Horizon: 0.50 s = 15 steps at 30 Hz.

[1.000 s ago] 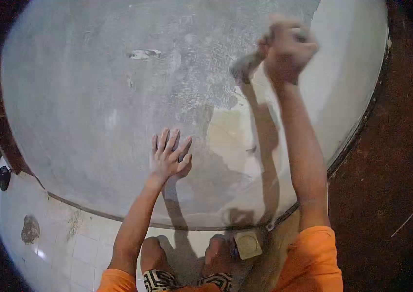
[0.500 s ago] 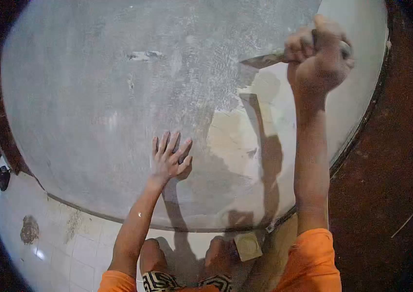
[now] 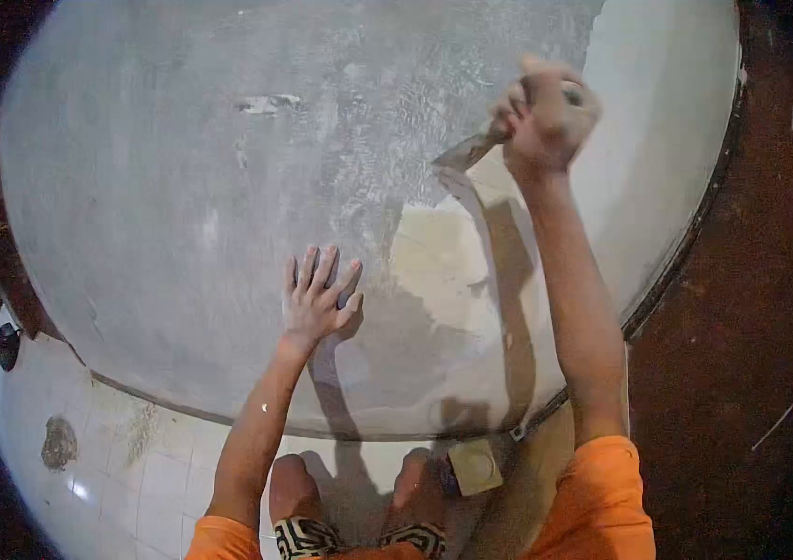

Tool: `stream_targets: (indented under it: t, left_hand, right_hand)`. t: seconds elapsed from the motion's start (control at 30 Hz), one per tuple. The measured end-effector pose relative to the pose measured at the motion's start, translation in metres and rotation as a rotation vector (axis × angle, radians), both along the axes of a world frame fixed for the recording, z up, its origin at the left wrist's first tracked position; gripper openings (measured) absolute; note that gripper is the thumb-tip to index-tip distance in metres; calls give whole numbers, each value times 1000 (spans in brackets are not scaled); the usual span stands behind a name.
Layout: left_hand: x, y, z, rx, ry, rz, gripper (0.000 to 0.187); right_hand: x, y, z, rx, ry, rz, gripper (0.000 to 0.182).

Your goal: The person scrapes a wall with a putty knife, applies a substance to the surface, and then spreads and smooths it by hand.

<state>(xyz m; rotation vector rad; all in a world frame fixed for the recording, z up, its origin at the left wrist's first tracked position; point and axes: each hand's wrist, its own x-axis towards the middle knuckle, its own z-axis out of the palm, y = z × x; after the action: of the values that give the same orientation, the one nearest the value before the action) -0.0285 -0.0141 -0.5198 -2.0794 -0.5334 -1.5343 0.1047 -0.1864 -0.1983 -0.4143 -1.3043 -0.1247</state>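
Observation:
My right hand (image 3: 555, 121), slightly blurred, is closed around the handle of a scraper (image 3: 467, 152). The scraper's flat blade points left, its tip at the grey surface (image 3: 172, 187) beside the upper edge of a cream patch (image 3: 438, 247). Whether the blade's whole edge touches is hard to tell. Lower and to the left, my left hand (image 3: 319, 303) rests flat on the grey surface with its fingers spread, holding nothing. Rippled whitish marks cover the grey around the blade. My right arm's shadow falls across the cream patch.
A pale, smooth area (image 3: 667, 149) runs along the surface's right side. Below the dark curved edge lies a white tiled floor (image 3: 168, 485) with a yellowish square object (image 3: 476, 467) near my knees. A dark object (image 3: 6, 347) is at far left; reddish-brown ground (image 3: 723, 401) spreads at right.
My right hand has moved left and down with the scraper, bringing the blade lower, close to the cream patch's upper edge. My left hand stays flat in its place.

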Motion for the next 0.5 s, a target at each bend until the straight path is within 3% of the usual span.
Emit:
stream_targets:
  t: [0.13,0.2,0.27,0.33,0.37,0.4,0.47,0.5]
  left_hand:
    - [1,3,0,7,18,27,57]
    - [1,3,-2,8,-2,8,57]
    - [4,1,-1,-5,-1,14,57]
    - [0,1,0,-10,14,24,57]
    - [1,1,0,-2,11,25,56]
    - [2,1,0,0,6,27,56]
    - [1,2,2,-2,13,37,56]
    - [0,0,1,-7,21,38,56]
  right_hand:
    - [-8,-28,13,95,-55,226,27]
    - [-6,4,-4,135,-29,-35,27]
    - [-5,-5,4,83,-69,-64,28]
    - [-14,-11,8,119,-193,-52,19]
    - [-10,-16,19,230,-260,-218,22]
    - [-1,-9,22,232,-262,-216,22]
    - [22,15,9,155,-90,72,22]
    - [24,27,-9,33,-113,-268,20]
